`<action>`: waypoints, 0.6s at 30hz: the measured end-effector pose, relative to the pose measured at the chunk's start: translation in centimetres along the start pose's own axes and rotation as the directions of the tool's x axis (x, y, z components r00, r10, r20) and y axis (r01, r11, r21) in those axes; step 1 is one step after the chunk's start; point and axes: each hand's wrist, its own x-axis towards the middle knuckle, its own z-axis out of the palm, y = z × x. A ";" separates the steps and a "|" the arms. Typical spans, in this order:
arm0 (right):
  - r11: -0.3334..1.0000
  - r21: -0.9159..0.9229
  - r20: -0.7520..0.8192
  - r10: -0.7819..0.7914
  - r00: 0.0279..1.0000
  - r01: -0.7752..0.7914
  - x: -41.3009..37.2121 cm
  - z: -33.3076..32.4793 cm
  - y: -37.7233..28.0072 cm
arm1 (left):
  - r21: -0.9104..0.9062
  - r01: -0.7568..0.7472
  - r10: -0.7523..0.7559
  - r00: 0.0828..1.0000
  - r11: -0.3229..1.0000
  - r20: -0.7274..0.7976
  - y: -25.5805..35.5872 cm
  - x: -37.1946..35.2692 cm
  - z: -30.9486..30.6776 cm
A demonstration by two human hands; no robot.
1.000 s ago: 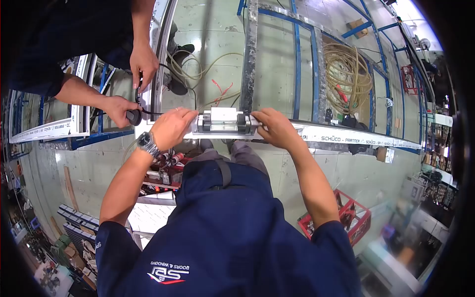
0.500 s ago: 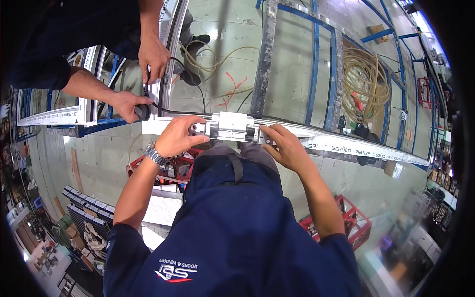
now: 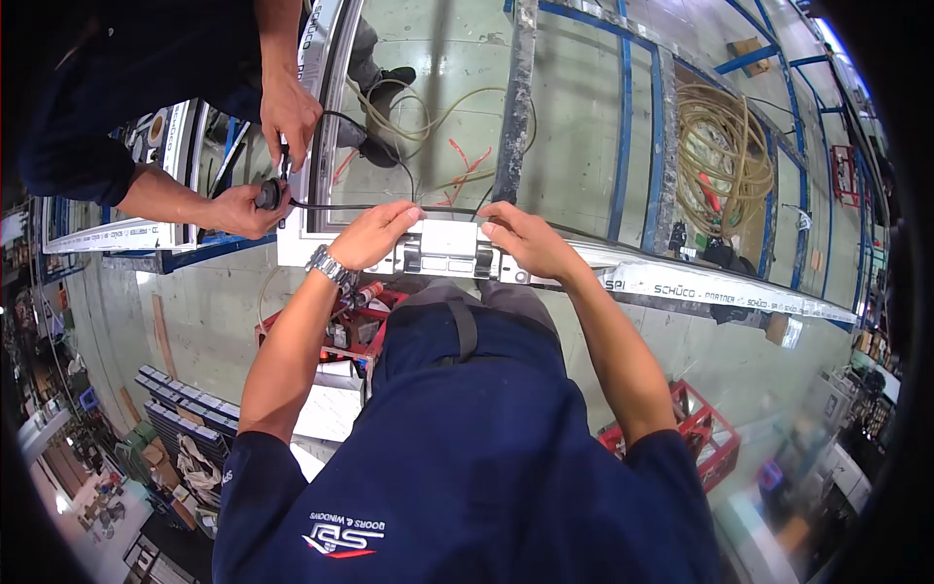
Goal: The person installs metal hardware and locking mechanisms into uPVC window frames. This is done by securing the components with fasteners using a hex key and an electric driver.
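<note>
The silver metal block [image 3: 448,248] sits on the white window-frame profile [image 3: 720,284], near the centre of the view. The left hand [image 3: 375,234], with a wristwatch [image 3: 329,265], is closed over the block's 9 o'clock end. The right hand [image 3: 525,241] is closed over its 3 o'clock end. At 10 o'clock a co-worker's hand [image 3: 238,207] holds a black cord [image 3: 341,205] by the frame corner.

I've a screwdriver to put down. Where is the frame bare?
The frame rail right of the right hand is bare. Crowded: the metal block between both hands, and the corner by the left hand, where a co-worker's hands hold a black cord.
</note>
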 end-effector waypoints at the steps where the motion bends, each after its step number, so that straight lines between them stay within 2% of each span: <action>1: 1.000 -0.025 0.009 -0.007 1.000 0.007 0.3 -0.2 0.0 | -0.034 -0.026 0.025 0.999 0.999 -0.028 -0.2 0.1 0.2; 5: 0.992 0.079 0.147 0.090 0.985 -0.102 1.6 -0.7 1.7 | 0.009 0.102 -0.102 0.991 0.995 0.089 -1.0 0.0 -0.3; 8: 0.991 0.119 0.111 0.054 0.992 -0.067 0.9 -0.7 1.1 | 0.049 0.114 -0.118 0.988 0.992 0.096 -0.5 0.0 -0.6; 11: 0.992 0.114 0.041 -0.050 0.998 0.045 1.4 -0.1 3.3 | 0.001 -0.011 0.011 0.999 1.000 0.046 0.6 -0.4 -0.5; 14: 0.998 0.041 0.086 0.039 0.995 -0.043 1.4 -0.2 2.2 | -0.024 0.046 -0.045 0.998 0.999 0.031 1.2 -1.1 -0.5; 17: 0.989 0.085 0.163 0.104 0.981 -0.119 1.3 -0.7 0.6 | -0.086 0.061 -0.061 0.998 0.994 0.010 0.2 -1.1 -0.1; 18: 1.000 -0.007 0.131 -0.001 0.991 0.002 1.6 -0.6 1.1 | -0.093 0.072 -0.071 0.997 0.993 0.016 0.0 -1.1 0.0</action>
